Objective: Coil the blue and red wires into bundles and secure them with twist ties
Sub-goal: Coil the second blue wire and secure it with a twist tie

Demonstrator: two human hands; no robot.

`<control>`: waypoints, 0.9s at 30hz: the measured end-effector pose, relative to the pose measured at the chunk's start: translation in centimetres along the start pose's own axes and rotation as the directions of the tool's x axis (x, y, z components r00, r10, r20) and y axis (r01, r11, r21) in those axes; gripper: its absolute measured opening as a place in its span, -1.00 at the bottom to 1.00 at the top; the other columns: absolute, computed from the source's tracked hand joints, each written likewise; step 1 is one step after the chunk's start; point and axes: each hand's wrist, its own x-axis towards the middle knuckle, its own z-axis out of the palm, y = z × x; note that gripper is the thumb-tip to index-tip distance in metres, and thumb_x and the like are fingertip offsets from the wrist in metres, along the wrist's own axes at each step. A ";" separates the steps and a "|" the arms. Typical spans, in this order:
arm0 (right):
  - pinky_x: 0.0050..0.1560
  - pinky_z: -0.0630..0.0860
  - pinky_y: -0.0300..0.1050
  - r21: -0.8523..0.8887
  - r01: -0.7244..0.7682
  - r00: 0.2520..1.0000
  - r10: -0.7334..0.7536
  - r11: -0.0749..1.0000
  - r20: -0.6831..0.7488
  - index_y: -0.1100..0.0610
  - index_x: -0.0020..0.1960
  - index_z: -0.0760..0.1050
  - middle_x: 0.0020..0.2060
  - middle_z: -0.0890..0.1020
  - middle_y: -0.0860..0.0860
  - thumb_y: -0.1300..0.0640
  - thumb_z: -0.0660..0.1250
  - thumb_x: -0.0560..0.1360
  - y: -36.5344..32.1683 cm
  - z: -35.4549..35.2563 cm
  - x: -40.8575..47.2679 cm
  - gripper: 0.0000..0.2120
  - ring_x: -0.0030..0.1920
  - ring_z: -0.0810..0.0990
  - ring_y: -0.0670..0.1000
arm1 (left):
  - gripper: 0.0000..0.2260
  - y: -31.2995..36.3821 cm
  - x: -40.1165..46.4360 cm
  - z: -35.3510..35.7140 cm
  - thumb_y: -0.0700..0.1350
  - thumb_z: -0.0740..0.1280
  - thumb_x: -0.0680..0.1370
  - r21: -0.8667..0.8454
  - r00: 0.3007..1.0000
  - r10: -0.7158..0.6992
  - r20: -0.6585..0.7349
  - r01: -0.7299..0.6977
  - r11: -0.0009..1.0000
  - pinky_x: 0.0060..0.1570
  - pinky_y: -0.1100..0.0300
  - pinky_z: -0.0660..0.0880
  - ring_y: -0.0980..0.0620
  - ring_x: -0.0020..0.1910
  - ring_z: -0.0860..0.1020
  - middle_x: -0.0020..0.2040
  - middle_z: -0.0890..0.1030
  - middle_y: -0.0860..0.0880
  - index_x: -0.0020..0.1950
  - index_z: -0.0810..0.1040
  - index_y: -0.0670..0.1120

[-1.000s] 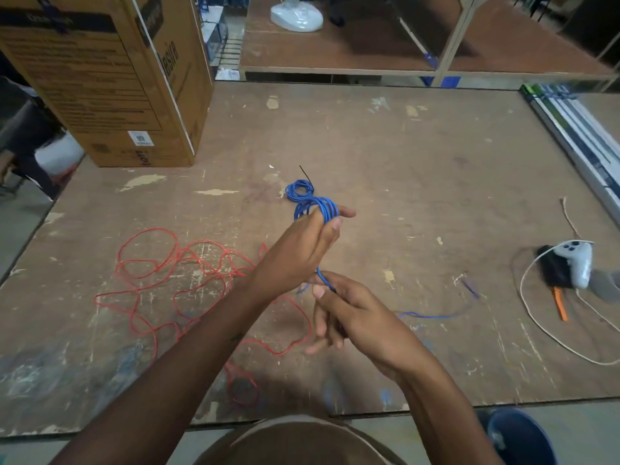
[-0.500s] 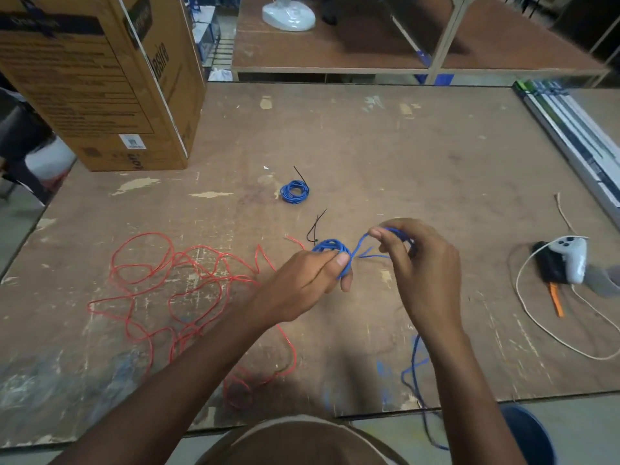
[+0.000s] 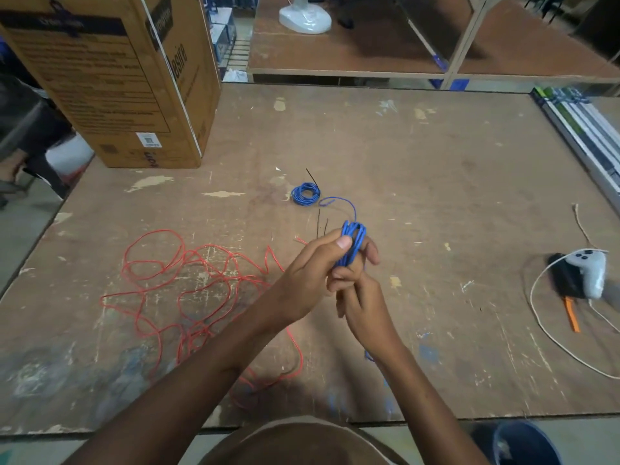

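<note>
The blue coil (image 3: 352, 243), half a second ago a loose strand stretched between two hands, now sits gathered above the table (image 3: 436, 196), near the tied blue bundle (image 3: 305, 194). The left hand (image 3: 312, 276) pinches it; the right hand (image 3: 360, 297) grips below. Tying looks next; the red wire (image 3: 188, 286) waits.

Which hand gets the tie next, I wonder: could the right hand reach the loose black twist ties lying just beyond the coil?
Probably not yet. The right hand is gripping the blue coil together with the left hand. The twist ties lie bare on the table just past the coil, nothing covering them.
</note>
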 end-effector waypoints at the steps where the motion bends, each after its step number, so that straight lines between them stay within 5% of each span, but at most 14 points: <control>1: -0.30 0.48 -0.06 -0.005 -0.005 1.000 0.005 1.000 0.024 -0.33 -0.03 0.53 -0.26 0.65 -0.08 0.29 0.11 0.71 -0.2 0.2 -0.3 -0.48 -0.41 0.53 -0.06 | -0.67 -0.1 0.4 -0.1 0.08 0.10 0.66 -0.014 1.000 0.012 -0.012 -0.012 1.000 -0.46 -0.10 0.33 0.04 -0.39 0.24 -0.32 0.29 0.08 0.05 0.66 0.05; 4: -0.38 0.45 -0.05 -0.026 -0.031 0.995 0.034 0.999 0.095 -0.26 0.04 0.47 -0.24 0.67 0.03 0.13 0.10 0.80 -1.2 0.1 -0.6 -0.66 -0.51 0.50 0.04 | -0.67 -0.7 1.7 -0.7 0.03 0.09 0.73 0.017 0.994 0.033 -0.102 -0.031 0.999 -0.39 -0.28 0.33 -0.09 -0.38 0.24 -0.28 0.31 0.02 0.18 0.63 -0.01; 6: -0.28 0.42 -0.21 -0.085 -0.047 0.992 0.057 0.995 0.116 -0.16 0.11 0.48 -0.24 0.68 0.02 0.10 0.12 0.81 -1.7 -0.3 -0.5 -0.77 -0.46 0.53 -0.11 | -0.65 -1.6 2.4 -1.3 -0.06 0.01 0.80 0.181 0.985 0.046 -0.164 -0.016 0.983 -0.28 -0.16 0.33 -0.22 -0.30 0.26 -0.24 0.32 -0.05 0.28 0.58 -0.08; 9: -0.30 0.52 -0.16 -0.121 -0.146 0.960 0.170 0.982 0.224 -0.03 0.24 0.48 -0.19 0.71 0.02 0.11 0.15 0.80 -2.6 -1.3 -0.3 -0.85 -0.48 0.59 -0.08 | -0.67 -3.0 3.4 -1.1 -0.13 -0.01 0.81 0.407 0.974 0.121 -0.192 -0.033 0.913 -0.10 0.01 0.42 -0.05 -0.19 0.46 -0.19 0.43 0.05 0.27 0.48 -0.28; 12: -0.19 0.68 0.05 -0.114 -0.260 0.883 0.284 0.959 0.375 0.10 0.26 0.47 -0.18 0.75 0.06 0.19 0.15 0.77 -3.9 -2.5 0.0 -0.85 -0.43 0.69 0.17 | -0.79 -4.8 4.5 -0.9 -0.17 0.02 0.80 0.573 0.969 0.179 -0.172 -0.050 0.818 0.01 -0.09 0.46 -0.19 -0.07 0.56 -0.13 0.48 0.15 0.08 0.40 -0.13; 14: -0.22 0.64 -0.03 -0.120 -0.317 0.851 0.338 0.941 0.403 0.14 0.29 0.49 -0.20 0.76 0.09 0.15 0.20 0.77 -4.6 -3.4 0.1 -0.85 -0.41 0.69 0.17 | -0.83 -5.8 5.3 -1.6 -0.11 0.05 0.80 0.685 0.975 0.183 -0.129 -0.046 0.727 0.04 -0.10 0.48 -0.17 -0.03 0.58 -0.01 0.57 0.19 0.09 0.38 -0.06; 16: -0.30 0.61 -0.08 -0.074 -0.374 0.842 0.372 0.924 0.391 0.13 0.27 0.55 -0.27 0.73 0.04 0.12 0.27 0.76 -5.1 -4.3 -0.2 -0.85 -0.47 0.63 0.10 | -0.79 -6.0 5.7 -2.6 -0.07 0.07 0.80 0.796 0.986 0.139 -0.090 -0.012 0.605 0.12 -0.05 0.49 -0.07 0.01 0.58 0.16 0.62 0.16 0.19 0.47 -0.09; 18: -0.46 0.50 -0.16 -0.011 -0.387 0.878 0.371 0.922 0.303 0.11 0.16 0.59 -0.36 0.61 -0.05 0.11 0.29 0.76 -5.7 -5.5 -0.5 -0.88 -0.56 0.49 0.00 | -0.71 -5.8 5.7 -3.9 -0.05 0.09 0.79 0.860 0.993 0.076 -0.090 0.039 0.509 0.15 -0.02 0.45 -0.02 0.03 0.55 0.09 0.57 0.15 0.33 0.56 -0.08; 21: -0.56 0.25 -0.27 0.095 -0.376 0.925 0.367 0.922 0.098 0.07 0.06 0.64 -0.42 0.47 -0.12 0.13 0.24 0.77 -5.8 -7.4 0.2 -0.79 -0.58 0.26 -0.13 | -0.69 -4.9 4.8 -4.7 0.00 0.08 0.78 0.904 0.998 0.043 -0.045 0.023 0.427 0.05 0.05 0.43 0.07 -0.05 0.50 -0.06 0.50 0.16 0.21 0.61 -0.01; 24: -0.36 0.33 -0.23 -0.235 -0.192 0.981 0.184 0.953 -0.056 -0.06 0.00 0.69 -0.39 0.57 -0.15 0.07 0.29 0.74 -5.8 -9.0 1.2 -0.77 -0.45 0.41 -0.14 | -0.61 -3.9 3.8 -3.7 0.06 0.05 0.77 0.913 1.000 -0.006 -0.004 0.006 0.408 -0.04 0.04 0.42 0.10 -0.17 0.45 -0.27 0.44 0.21 0.03 0.64 -0.01; 27: -0.17 0.53 -0.09 -0.586 0.022 0.993 -0.084 0.810 -0.080 -0.09 0.01 0.64 -0.28 0.66 -0.17 -0.03 0.34 0.70 -6.4 -10.1 2.5 -0.86 -0.25 0.60 -0.13 | -0.55 -2.5 2.6 -2.9 0.04 0.02 0.79 0.859 0.995 -0.082 0.051 -0.002 0.512 -0.11 0.18 0.34 0.20 -0.26 0.44 -0.30 0.46 0.22 -0.11 0.61 0.02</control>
